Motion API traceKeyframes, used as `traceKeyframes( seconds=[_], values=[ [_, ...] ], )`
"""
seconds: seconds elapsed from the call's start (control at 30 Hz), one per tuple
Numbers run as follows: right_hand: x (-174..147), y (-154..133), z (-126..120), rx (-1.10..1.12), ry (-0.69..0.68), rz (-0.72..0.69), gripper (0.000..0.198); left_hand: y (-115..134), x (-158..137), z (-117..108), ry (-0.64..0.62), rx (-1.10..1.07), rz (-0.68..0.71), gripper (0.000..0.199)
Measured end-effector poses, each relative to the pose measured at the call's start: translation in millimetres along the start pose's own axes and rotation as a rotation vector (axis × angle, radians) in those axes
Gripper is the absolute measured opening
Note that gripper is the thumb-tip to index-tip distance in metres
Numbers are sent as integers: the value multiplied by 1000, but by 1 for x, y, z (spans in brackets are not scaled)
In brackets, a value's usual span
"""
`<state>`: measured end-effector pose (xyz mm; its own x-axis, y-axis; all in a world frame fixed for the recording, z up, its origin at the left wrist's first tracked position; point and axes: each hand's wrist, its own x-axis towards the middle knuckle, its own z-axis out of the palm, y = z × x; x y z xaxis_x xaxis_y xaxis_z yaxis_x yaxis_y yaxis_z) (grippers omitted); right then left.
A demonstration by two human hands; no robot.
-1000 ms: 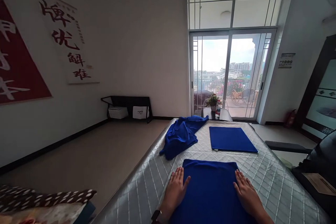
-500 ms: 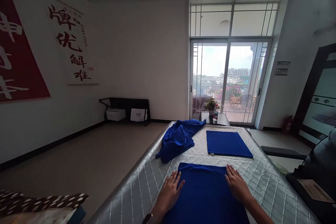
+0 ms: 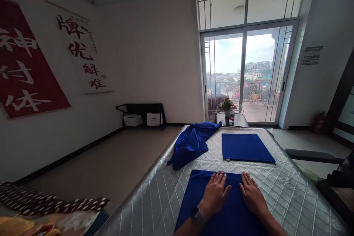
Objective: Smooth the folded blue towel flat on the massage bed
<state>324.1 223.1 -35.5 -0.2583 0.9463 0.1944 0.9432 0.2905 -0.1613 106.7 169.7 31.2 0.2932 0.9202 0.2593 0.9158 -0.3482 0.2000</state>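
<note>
I had the left hand point(image 3: 215, 193) palm down on the near blue cloth point(image 3: 190, 201), fingers straight, thumb apart, fingertips at the far edge. I had the right hand point(image 3: 253, 194) just beside it, equally flat, at the far right corner. Whether they pressed or merely rested, I could not tell.

The cloth lay beneath both hands, extending left of the left hand and back under the wrists. Its far edge ran crosswise at the fingertips; its left edge ran back toward the wearer. The near end fell outside my view, so I could not determine the long axis.

Beyond the right hand lay a flat blue cloth point(image 3: 247, 147); ahead-left of the left hand, a crumpled blue cloth point(image 3: 190, 143).
</note>
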Motion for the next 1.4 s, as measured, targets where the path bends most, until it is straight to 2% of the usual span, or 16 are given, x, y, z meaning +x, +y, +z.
traceKeyframes(
  seconds=[0.07,0.1,0.13,0.2,0.3,0.47,0.53,0.6,0.8,1.13,1.4],
  values=[
    [0,2,2,-25,-2,-28,61,37,25,25,1,-40,128,57],
    [-1,3,2,-34,0,-37,61,48,33,37,2,-64,148,57],
    [-1,4,3,-37,2,-39,61,54,38,47,-2,-88,148,58],
    [-1,3,2,-27,9,-26,61,46,39,58,-17,-117,88,62],
    [0,1,0,-2,9,-19,64,-1,22,54,-41,-87,-37,65],
    [1,0,0,-14,16,-21,64,-93,-20,23,-39,45,-256,71],
    [1,1,2,-17,27,-24,64,-114,-30,17,-20,76,-302,73],
    [1,3,5,-11,42,-29,63,-125,-36,15,2,86,-314,75],
    [2,2,6,-33,30,-17,64,-129,-37,23,41,67,-332,80],
    [-3,-3,-3,-58,-5,20,66,-131,-39,19,34,17,-334,84],
    [-8,-4,-1,-40,-45,44,67,-126,-39,18,49,46,-332,78]
  ],
)
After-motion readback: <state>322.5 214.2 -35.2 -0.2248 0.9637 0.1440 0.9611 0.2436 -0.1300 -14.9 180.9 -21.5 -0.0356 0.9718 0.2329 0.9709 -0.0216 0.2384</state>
